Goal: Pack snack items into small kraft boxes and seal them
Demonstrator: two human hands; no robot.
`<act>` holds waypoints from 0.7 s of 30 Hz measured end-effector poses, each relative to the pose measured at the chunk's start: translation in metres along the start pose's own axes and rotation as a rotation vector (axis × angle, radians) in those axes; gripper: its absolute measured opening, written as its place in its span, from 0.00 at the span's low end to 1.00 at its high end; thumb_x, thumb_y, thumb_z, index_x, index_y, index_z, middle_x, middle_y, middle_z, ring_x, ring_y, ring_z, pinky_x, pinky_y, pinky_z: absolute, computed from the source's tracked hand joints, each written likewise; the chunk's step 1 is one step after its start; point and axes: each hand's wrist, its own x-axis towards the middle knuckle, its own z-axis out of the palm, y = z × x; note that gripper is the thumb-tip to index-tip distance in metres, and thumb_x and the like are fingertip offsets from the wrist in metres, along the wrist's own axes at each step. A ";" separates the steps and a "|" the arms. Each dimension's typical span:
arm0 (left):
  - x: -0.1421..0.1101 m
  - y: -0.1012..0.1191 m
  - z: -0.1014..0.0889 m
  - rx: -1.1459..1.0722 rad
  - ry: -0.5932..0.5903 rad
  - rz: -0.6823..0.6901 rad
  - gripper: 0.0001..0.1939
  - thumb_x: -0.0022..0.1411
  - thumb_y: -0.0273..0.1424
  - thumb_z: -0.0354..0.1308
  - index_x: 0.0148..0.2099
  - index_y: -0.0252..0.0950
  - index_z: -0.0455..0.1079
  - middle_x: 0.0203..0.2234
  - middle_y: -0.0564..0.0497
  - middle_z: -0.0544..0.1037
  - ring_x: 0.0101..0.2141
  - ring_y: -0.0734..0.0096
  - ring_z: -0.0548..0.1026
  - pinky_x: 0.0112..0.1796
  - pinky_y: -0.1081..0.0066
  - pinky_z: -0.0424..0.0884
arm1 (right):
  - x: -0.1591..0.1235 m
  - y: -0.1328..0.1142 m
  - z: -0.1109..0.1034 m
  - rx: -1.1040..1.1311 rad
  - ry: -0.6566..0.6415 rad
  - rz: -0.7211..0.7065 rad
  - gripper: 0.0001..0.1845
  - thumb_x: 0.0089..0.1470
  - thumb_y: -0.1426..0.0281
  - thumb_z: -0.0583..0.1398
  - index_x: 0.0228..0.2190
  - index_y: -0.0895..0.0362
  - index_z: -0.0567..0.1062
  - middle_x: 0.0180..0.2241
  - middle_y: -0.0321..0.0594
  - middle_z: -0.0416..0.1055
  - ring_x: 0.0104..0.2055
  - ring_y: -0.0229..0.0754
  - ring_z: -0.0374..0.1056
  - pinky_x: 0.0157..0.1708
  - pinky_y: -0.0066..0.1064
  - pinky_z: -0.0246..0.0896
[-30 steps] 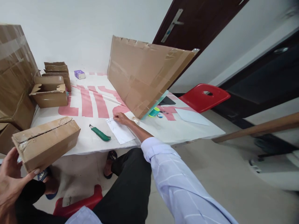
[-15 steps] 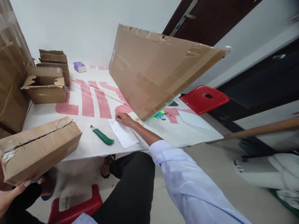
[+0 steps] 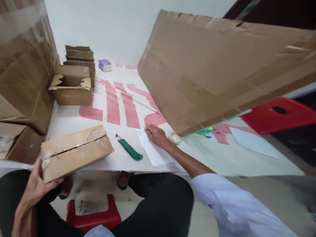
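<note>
My left hand [image 3: 36, 186] grips the left end of a closed cardboard box [image 3: 76, 158], thumb along its lower front side. The box lies tilted at the table's front edge, with a dark slit along its top and pen marks at the right end. Over the upper part of a white sheet of paper [image 3: 156, 157], my right hand [image 3: 158, 135] has its fingers bent and pressed together at the paper's edge. Small drawn marks show by its fingertips. Between box and paper lies a green utility knife [image 3: 130, 149], its blade tip pointing away from me.
A large cardboard panel [image 3: 197, 69] leans over the table's right side. Small open boxes [image 3: 71, 95] and a purple packet [image 3: 105, 65] stand at the back left. A crumpled clear piece [image 3: 174, 137] lies near my right wrist. A red stool [image 3: 93, 217] is below me.
The view has swung left, so things appear further right, and more of my left hand shows. My left hand still holds the box; my right hand stays at the paper.
</note>
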 end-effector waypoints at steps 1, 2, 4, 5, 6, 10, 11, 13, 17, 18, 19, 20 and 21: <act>0.001 0.009 0.000 -0.046 -0.043 -0.026 0.53 0.39 0.50 0.78 0.66 0.40 0.67 0.49 0.42 0.81 0.48 0.41 0.83 0.49 0.47 0.82 | -0.002 0.000 0.002 -0.027 0.008 -0.001 0.12 0.64 0.72 0.52 0.32 0.53 0.73 0.37 0.49 0.77 0.41 0.49 0.72 0.42 0.35 0.63; 0.002 0.017 0.001 -0.081 -0.056 -0.039 0.54 0.38 0.49 0.78 0.66 0.39 0.66 0.51 0.41 0.80 0.52 0.40 0.81 0.53 0.47 0.80 | -0.003 0.001 0.003 -0.051 0.008 -0.003 0.12 0.64 0.72 0.52 0.32 0.53 0.74 0.38 0.50 0.77 0.42 0.50 0.73 0.41 0.36 0.63; 0.001 0.029 0.000 -0.165 -0.047 -0.035 0.55 0.37 0.48 0.80 0.65 0.39 0.64 0.56 0.38 0.77 0.59 0.39 0.76 0.58 0.46 0.76 | -0.006 0.001 0.003 -0.099 0.007 0.004 0.12 0.64 0.71 0.52 0.35 0.53 0.75 0.40 0.51 0.79 0.42 0.51 0.74 0.40 0.37 0.64; 0.000 0.033 -0.001 -0.209 -0.022 -0.013 0.55 0.36 0.48 0.80 0.65 0.40 0.63 0.59 0.38 0.76 0.62 0.39 0.74 0.61 0.46 0.74 | -0.008 0.001 0.002 -0.113 0.005 0.013 0.12 0.64 0.71 0.52 0.37 0.53 0.76 0.41 0.52 0.80 0.42 0.52 0.75 0.39 0.37 0.65; -0.001 0.037 -0.001 -0.256 0.003 0.016 0.55 0.37 0.48 0.81 0.65 0.41 0.63 0.61 0.38 0.74 0.64 0.39 0.72 0.62 0.46 0.72 | -0.009 0.000 0.000 -0.118 0.006 0.024 0.12 0.64 0.71 0.53 0.38 0.53 0.77 0.42 0.52 0.80 0.41 0.52 0.76 0.39 0.38 0.66; -0.004 0.043 -0.005 -0.363 0.004 0.112 0.52 0.40 0.49 0.81 0.62 0.44 0.62 0.68 0.36 0.66 0.69 0.40 0.65 0.64 0.45 0.68 | -0.015 -0.016 -0.013 -0.033 0.077 0.060 0.14 0.60 0.71 0.52 0.40 0.51 0.78 0.44 0.53 0.80 0.41 0.55 0.77 0.38 0.43 0.69; -0.004 0.044 -0.007 -0.359 -0.020 0.127 0.50 0.41 0.48 0.81 0.62 0.44 0.61 0.69 0.35 0.64 0.70 0.41 0.64 0.64 0.45 0.68 | -0.016 -0.025 -0.016 0.019 0.122 0.064 0.14 0.59 0.71 0.52 0.38 0.50 0.78 0.43 0.53 0.80 0.41 0.56 0.77 0.39 0.45 0.70; -0.004 0.045 -0.012 -0.336 -0.065 0.153 0.46 0.45 0.47 0.80 0.60 0.44 0.61 0.71 0.34 0.61 0.71 0.42 0.62 0.65 0.45 0.66 | -0.018 -0.049 -0.022 0.129 0.209 0.051 0.14 0.59 0.69 0.52 0.35 0.49 0.78 0.40 0.55 0.79 0.41 0.59 0.77 0.40 0.49 0.71; -0.004 0.050 -0.020 -0.288 -0.116 0.187 0.40 0.50 0.44 0.78 0.59 0.44 0.61 0.73 0.35 0.58 0.71 0.45 0.62 0.65 0.46 0.65 | -0.025 -0.133 -0.028 0.327 0.233 -0.090 0.16 0.66 0.62 0.52 0.39 0.49 0.79 0.40 0.50 0.78 0.44 0.56 0.77 0.40 0.47 0.76; -0.005 0.052 -0.022 -0.277 -0.126 0.192 0.39 0.50 0.44 0.78 0.58 0.44 0.61 0.73 0.35 0.57 0.71 0.44 0.62 0.65 0.46 0.65 | -0.027 -0.158 -0.029 0.374 0.225 -0.142 0.16 0.68 0.60 0.52 0.41 0.49 0.79 0.42 0.48 0.78 0.45 0.54 0.77 0.41 0.45 0.77; -0.005 0.054 -0.023 -0.267 -0.138 0.195 0.38 0.51 0.44 0.78 0.57 0.44 0.62 0.74 0.35 0.57 0.71 0.44 0.62 0.65 0.46 0.65 | -0.030 -0.183 -0.029 0.460 0.227 -0.205 0.16 0.68 0.60 0.53 0.44 0.49 0.79 0.44 0.48 0.78 0.48 0.54 0.76 0.44 0.46 0.77; -0.004 0.057 -0.024 -0.258 -0.150 0.196 0.37 0.51 0.44 0.77 0.56 0.43 0.62 0.74 0.35 0.56 0.71 0.43 0.62 0.65 0.46 0.65 | -0.031 -0.207 -0.030 0.523 0.221 -0.269 0.15 0.68 0.59 0.54 0.46 0.48 0.79 0.47 0.48 0.77 0.51 0.54 0.75 0.47 0.46 0.77; -0.004 0.059 -0.025 -0.248 -0.163 0.194 0.36 0.52 0.44 0.77 0.56 0.43 0.63 0.74 0.34 0.55 0.71 0.42 0.62 0.65 0.46 0.65 | -0.033 -0.227 -0.031 0.559 0.206 -0.321 0.16 0.67 0.59 0.56 0.50 0.47 0.78 0.49 0.48 0.77 0.53 0.54 0.74 0.49 0.47 0.76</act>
